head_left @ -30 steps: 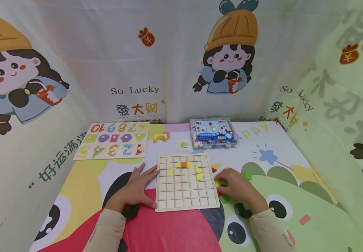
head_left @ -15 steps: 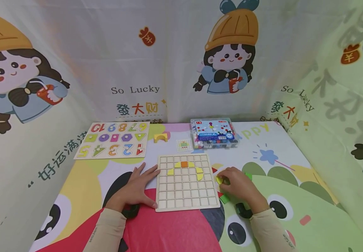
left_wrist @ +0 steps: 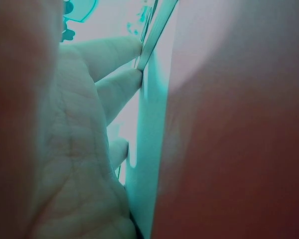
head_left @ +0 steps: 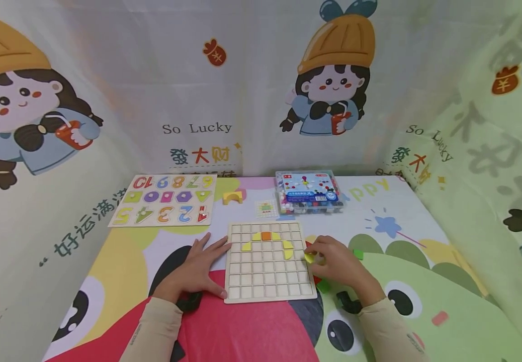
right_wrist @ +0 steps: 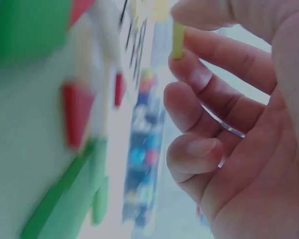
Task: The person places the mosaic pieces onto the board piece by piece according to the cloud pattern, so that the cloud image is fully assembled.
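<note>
A wooden grid board [head_left: 261, 279] lies on the table, with several yellow pieces and an orange square [head_left: 266, 236] set in its upper cells. My left hand [head_left: 193, 269] rests flat beside it, fingertips and thumb at the board's left edge. In the left wrist view its fingers [left_wrist: 117, 89] touch that edge. At the board's right edge my right hand [head_left: 335, 261] pinches a small yellow piece [right_wrist: 178, 41] between thumb and fingers. Red pieces [right_wrist: 77, 114] and green pieces [head_left: 323, 286] lie under and beside that hand.
A number-and-shape puzzle board [head_left: 163, 201] lies at the back left. Behind the grid board are a yellow arch block [head_left: 232, 197], a small pattern card [head_left: 266, 208] and a clear plastic box [head_left: 310, 193] of coloured parts. A green piece [head_left: 358, 254] lies to the right.
My right hand has picked up the yellow piece from beside the board and moved it left to the board's right edge. The left hand stays at the left edge.
</note>
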Action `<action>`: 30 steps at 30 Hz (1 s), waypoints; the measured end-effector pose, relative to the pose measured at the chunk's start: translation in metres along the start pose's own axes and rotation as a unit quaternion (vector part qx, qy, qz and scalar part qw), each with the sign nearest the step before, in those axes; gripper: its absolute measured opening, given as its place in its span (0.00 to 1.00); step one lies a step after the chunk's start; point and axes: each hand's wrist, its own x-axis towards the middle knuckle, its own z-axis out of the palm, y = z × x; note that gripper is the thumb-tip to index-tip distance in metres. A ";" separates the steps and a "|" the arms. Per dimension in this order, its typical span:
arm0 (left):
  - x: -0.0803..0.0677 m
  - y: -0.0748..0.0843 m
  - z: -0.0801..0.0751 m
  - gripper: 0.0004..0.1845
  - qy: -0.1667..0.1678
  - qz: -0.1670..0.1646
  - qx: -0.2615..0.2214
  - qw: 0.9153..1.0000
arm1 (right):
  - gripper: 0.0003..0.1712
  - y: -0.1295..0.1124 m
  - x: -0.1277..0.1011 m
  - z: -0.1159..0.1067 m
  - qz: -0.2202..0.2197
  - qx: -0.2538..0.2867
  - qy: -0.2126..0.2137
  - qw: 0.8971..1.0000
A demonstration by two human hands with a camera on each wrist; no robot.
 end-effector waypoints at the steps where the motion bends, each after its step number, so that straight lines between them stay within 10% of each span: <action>1: 0.000 0.000 0.000 0.68 0.000 -0.001 0.000 1.000 | 0.15 -0.005 0.003 -0.001 -0.008 0.001 -0.008 1.000; 17: -0.001 -0.001 -0.002 0.67 -0.001 0.006 -0.003 1.000 | 0.14 -0.074 0.071 0.006 -0.119 -0.028 -0.106 0.987; 30: -0.002 -0.002 -0.003 0.67 -0.002 0.005 0.001 1.000 | 0.13 -0.092 0.105 0.041 -0.129 -0.018 -0.154 0.979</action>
